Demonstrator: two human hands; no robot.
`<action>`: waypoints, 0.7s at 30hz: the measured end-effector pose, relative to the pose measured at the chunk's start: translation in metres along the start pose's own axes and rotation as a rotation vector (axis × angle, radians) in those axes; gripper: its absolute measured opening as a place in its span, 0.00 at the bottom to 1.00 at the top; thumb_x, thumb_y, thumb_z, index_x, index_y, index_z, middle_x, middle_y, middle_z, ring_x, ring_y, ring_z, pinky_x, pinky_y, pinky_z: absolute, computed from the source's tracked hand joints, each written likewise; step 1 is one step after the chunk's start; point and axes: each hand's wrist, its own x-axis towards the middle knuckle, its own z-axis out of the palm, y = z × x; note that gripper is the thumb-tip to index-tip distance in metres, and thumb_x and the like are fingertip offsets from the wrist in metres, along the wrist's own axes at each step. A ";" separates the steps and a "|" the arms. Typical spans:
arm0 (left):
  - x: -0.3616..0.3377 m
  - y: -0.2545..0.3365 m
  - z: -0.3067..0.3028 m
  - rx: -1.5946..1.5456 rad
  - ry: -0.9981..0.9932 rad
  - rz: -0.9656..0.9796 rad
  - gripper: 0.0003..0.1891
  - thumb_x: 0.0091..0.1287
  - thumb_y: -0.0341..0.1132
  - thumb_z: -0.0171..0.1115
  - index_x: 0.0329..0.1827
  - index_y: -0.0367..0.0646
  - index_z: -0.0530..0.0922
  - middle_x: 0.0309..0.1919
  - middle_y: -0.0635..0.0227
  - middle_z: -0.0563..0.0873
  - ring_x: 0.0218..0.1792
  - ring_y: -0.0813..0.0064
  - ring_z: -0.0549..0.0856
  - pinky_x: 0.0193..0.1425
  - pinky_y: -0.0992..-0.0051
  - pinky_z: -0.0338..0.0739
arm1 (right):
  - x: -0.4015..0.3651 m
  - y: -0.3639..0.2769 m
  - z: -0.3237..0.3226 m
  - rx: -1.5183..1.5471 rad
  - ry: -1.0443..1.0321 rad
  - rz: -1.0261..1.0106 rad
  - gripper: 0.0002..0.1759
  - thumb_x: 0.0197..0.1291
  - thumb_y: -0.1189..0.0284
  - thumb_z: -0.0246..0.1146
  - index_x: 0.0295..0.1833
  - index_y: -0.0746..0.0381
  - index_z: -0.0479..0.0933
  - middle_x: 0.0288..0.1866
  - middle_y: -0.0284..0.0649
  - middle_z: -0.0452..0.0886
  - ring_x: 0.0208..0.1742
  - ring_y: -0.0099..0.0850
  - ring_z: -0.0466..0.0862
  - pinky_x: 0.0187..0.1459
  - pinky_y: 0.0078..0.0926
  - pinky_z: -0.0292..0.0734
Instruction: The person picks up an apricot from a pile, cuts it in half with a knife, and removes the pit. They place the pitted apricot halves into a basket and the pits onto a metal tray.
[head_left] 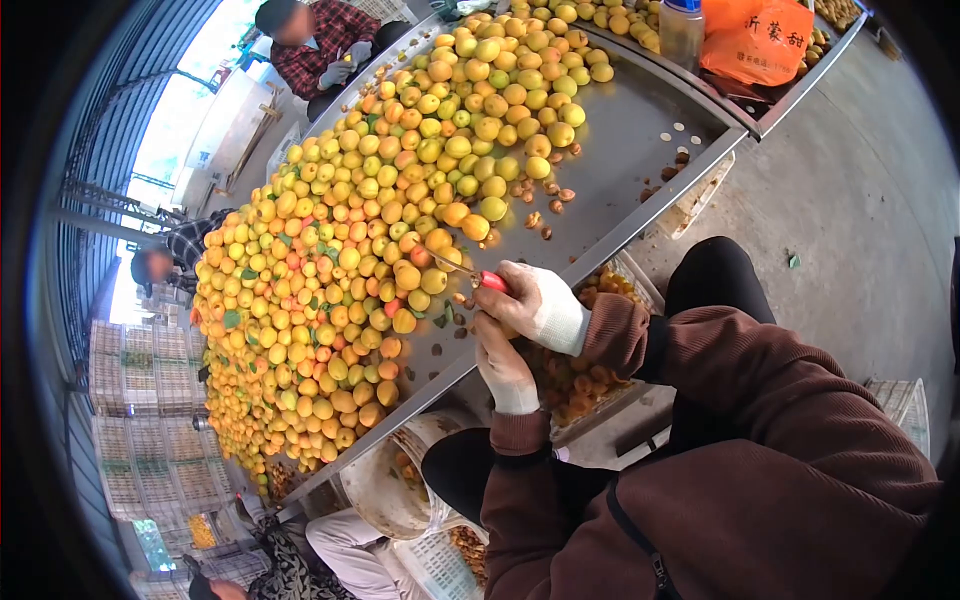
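My right hand (535,308), in a white glove, is closed around the red handle of a knife (491,281). The thin blade points up and left over the table edge, toward the heap of apricots (370,220). Just below it, my left hand (503,368), also gloved, has its fingers bent together near the right hand's fingertips. Whatever those fingers hold, if anything, is hidden. Loose brown pits (534,219) and a few green leaves lie on the metal table (620,150) beside the fruit.
Below the table edge stand a crate of cut fruit (580,385) and a white bucket (385,485). An orange bag (757,40) and a clear bottle (681,35) are at the top right. Co-workers sit along the far and left sides; stacked crates (150,450) stand at left.
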 end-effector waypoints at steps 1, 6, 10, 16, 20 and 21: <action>0.000 0.008 0.003 0.027 0.050 0.020 0.19 0.79 0.41 0.45 0.56 0.32 0.74 0.51 0.59 0.81 0.49 0.68 0.81 0.58 0.70 0.74 | -0.001 0.004 0.003 -0.010 0.002 0.053 0.22 0.64 0.54 0.61 0.39 0.64 0.73 0.30 0.53 0.76 0.34 0.51 0.80 0.35 0.38 0.73; -0.001 0.005 0.009 0.127 0.066 -0.021 0.20 0.79 0.42 0.45 0.60 0.34 0.74 0.50 0.62 0.80 0.52 0.70 0.81 0.60 0.72 0.73 | -0.001 0.016 0.015 -0.112 0.127 0.019 0.18 0.61 0.57 0.60 0.37 0.64 0.73 0.31 0.52 0.77 0.35 0.52 0.80 0.37 0.40 0.74; 0.010 -0.045 0.003 -0.478 0.050 -0.345 0.20 0.77 0.43 0.47 0.58 0.35 0.75 0.50 0.60 0.81 0.50 0.69 0.82 0.59 0.72 0.76 | -0.009 0.013 0.012 -0.223 0.145 -0.124 0.14 0.58 0.61 0.60 0.34 0.63 0.73 0.32 0.50 0.77 0.36 0.52 0.80 0.37 0.42 0.75; 0.001 -0.025 -0.004 -0.833 -0.154 -0.648 0.27 0.77 0.51 0.46 0.61 0.34 0.73 0.54 0.60 0.80 0.55 0.71 0.82 0.61 0.71 0.76 | -0.010 0.021 0.012 -0.310 0.129 -0.341 0.12 0.52 0.65 0.63 0.31 0.63 0.72 0.30 0.49 0.77 0.36 0.54 0.80 0.35 0.44 0.75; 0.002 -0.006 -0.023 -0.591 -0.241 -0.713 0.23 0.77 0.55 0.41 0.44 0.44 0.75 0.24 0.72 0.77 0.22 0.80 0.77 0.25 0.79 0.71 | 0.003 0.016 0.010 0.313 0.071 0.241 0.11 0.61 0.69 0.60 0.42 0.67 0.76 0.30 0.34 0.78 0.32 0.18 0.72 0.36 0.23 0.74; 0.004 0.008 -0.009 -0.643 -0.067 -0.777 0.24 0.77 0.58 0.38 0.37 0.47 0.72 0.15 0.76 0.68 0.13 0.81 0.65 0.18 0.82 0.58 | 0.005 0.019 0.009 0.352 0.088 0.254 0.11 0.61 0.70 0.60 0.44 0.67 0.76 0.32 0.31 0.78 0.34 0.19 0.74 0.37 0.22 0.74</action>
